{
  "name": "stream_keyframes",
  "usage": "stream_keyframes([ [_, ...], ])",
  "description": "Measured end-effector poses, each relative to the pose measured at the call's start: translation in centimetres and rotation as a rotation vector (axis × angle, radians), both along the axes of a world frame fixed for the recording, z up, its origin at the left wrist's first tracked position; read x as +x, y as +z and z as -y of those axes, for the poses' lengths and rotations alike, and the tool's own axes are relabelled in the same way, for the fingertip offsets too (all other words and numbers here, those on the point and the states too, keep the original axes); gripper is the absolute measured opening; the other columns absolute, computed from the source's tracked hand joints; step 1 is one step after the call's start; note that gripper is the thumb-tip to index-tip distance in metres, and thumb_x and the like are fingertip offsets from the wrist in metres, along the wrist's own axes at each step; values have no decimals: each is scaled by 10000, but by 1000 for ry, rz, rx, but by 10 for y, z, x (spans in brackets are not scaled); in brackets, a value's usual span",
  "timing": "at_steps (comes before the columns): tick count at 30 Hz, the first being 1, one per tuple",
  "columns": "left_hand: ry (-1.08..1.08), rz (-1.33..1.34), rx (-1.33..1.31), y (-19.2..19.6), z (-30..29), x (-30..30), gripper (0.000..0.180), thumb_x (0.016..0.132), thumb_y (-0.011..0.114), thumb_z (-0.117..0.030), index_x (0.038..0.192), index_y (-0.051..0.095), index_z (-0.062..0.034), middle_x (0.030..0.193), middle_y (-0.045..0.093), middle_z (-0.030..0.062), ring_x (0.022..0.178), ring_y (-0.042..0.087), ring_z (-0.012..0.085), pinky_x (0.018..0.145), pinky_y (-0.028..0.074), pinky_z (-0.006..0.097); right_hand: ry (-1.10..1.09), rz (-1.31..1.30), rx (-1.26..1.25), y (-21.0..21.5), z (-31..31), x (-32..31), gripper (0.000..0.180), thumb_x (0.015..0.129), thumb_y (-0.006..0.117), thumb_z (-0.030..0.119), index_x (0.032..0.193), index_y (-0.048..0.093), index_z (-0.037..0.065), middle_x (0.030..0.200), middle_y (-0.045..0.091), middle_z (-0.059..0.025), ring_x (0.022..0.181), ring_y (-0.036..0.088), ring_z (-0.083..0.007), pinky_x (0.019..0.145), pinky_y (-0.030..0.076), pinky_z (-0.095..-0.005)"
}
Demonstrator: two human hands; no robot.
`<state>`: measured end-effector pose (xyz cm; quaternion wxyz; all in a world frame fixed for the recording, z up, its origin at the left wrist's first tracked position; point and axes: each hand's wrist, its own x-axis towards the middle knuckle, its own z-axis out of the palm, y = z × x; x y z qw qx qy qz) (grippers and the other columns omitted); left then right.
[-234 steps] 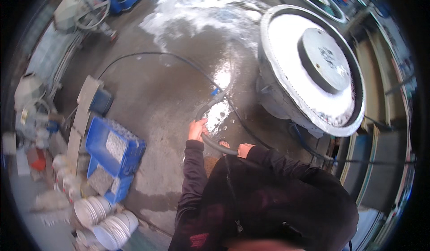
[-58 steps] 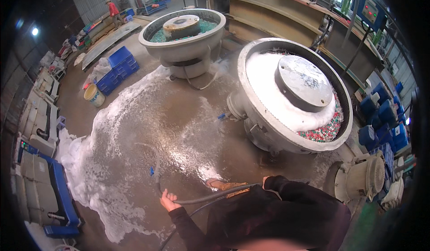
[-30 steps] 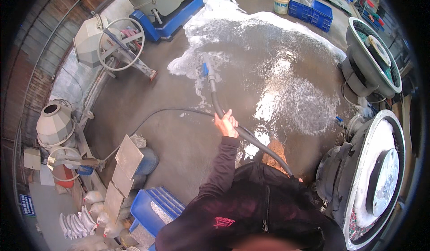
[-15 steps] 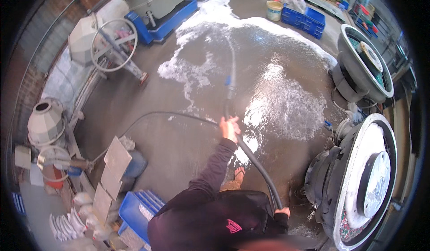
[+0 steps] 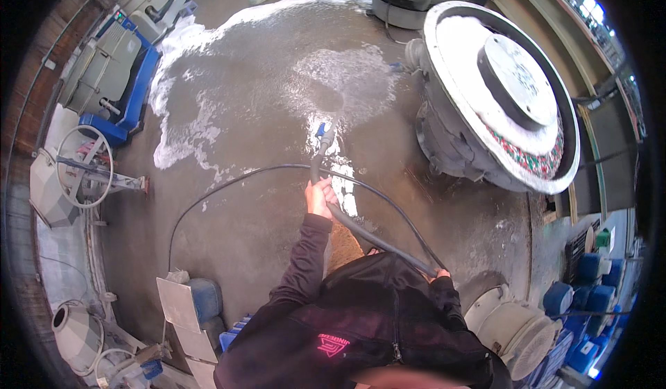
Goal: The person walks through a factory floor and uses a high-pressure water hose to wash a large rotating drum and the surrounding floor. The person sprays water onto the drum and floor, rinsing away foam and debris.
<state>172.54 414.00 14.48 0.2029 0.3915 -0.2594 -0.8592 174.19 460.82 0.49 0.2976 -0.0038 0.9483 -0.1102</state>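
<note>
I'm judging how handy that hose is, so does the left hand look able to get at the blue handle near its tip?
Probably yes: the left hand holds the grey hose behind the blue handle, and nothing visible covers the stretch between, though it would likely have to slide forward.

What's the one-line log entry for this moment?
left hand: grips grey hose near blue valve | right hand: holds hose farther back | floor: wet, white foam | right side: round tub, foam inside
</note>
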Motion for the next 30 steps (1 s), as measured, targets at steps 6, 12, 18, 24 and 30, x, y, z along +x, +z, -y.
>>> stream_keyframes([
  [6,-159,-1,10,36,-61,32,180,788,558,-21,788,410,-123,497,304,-69,365,270,46,343,216,209,68,174,83,7,-66,19,475,608,724,230,1058,609,136,995,617,-150,964,583,-279,849,470,-352],
  [12,-321,-37,-169,103,-98,27,199,810,562,-49,820,377,-122,519,300,-54,373,276,51,345,249,213,65,139,-106,3,-64,22,447,637,716,266,1036,581,116,988,611,-151,961,573,-302,807,460,-382],
  [18,-459,-121,-313,172,-117,18,194,827,552,-60,844,369,-119,500,285,-48,356,266,51,333,244,216,24,175,-180,18,-27,-1,391,669,692,286,990,580,94,965,611,-150,960,566,-314,801,453,-389],
  [24,-567,-206,-354,209,-128,10,195,828,560,-61,880,379,-108,489,299,-36,332,267,59,322,242,220,163,156,-99,-23,-8,-18,431,616,719,282,982,582,101,987,605,-153,967,563,-316,802,457,-395],
  [30,-713,-288,-358,216,-143,-22,204,831,546,-58,916,364,-92,527,361,-29,352,290,49,335,256,215,25,69,-168,-25,-19,-2,416,614,685,187,1008,580,105,1035,571,-154,1034,514,-321,861,433,-384],
])
